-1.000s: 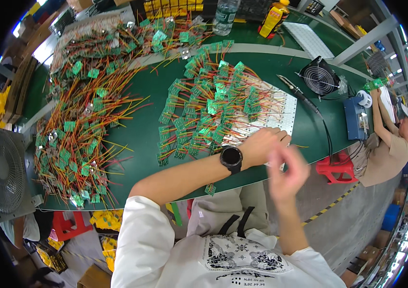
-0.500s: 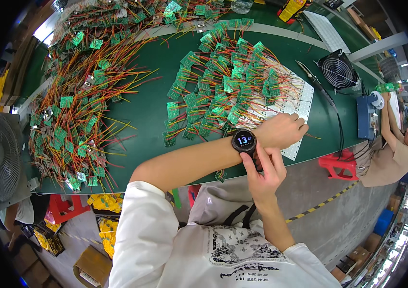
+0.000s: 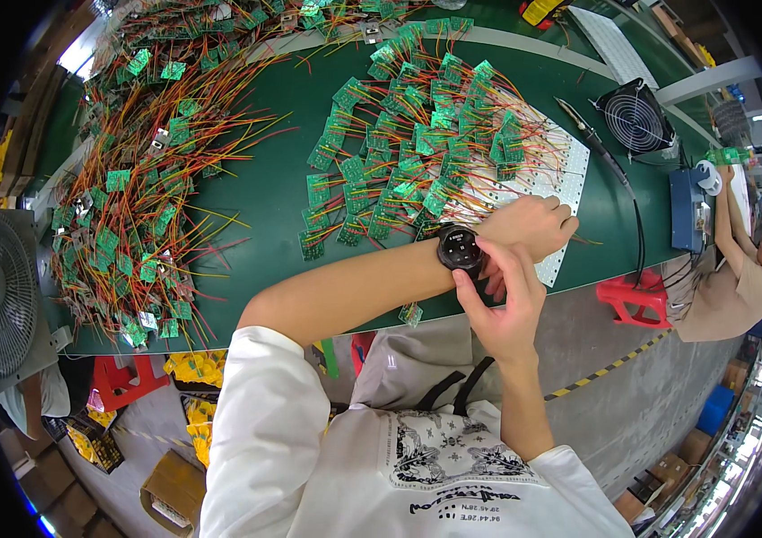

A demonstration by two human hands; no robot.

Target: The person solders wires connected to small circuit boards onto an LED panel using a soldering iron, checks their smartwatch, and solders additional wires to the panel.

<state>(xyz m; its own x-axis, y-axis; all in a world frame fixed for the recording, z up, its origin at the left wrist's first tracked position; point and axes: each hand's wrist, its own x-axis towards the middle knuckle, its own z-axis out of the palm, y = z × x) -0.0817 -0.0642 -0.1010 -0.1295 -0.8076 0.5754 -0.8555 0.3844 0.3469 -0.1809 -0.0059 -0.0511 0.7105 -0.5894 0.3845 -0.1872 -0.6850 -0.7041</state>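
Observation:
My left hand (image 3: 535, 224) is curled into a loose fist with nothing in it, resting near the front edge of a green table (image 3: 260, 193) on a white perforated sheet (image 3: 549, 175). A round black wristwatch (image 3: 460, 247) sits on my left wrist. My right hand (image 3: 504, 300) reaches up from below, and its fingers press on the watch's edge and strap. Just beyond my left hand lies a pile of small green circuit boards (image 3: 403, 143) with red and yellow wires.
A larger heap of wired green boards (image 3: 134, 188) covers the table's left side. A small black fan (image 3: 634, 117), a soldering iron (image 3: 592, 139) and a blue box (image 3: 688, 208) stand at the right. Another person (image 3: 731, 278) sits at the far right. A grey fan (image 3: 0, 296) stands at the left.
My right hand has come up from a raised, blurred position to my left wrist and now touches the watch. My left arm has stayed on the table edge; the view has shifted closer.

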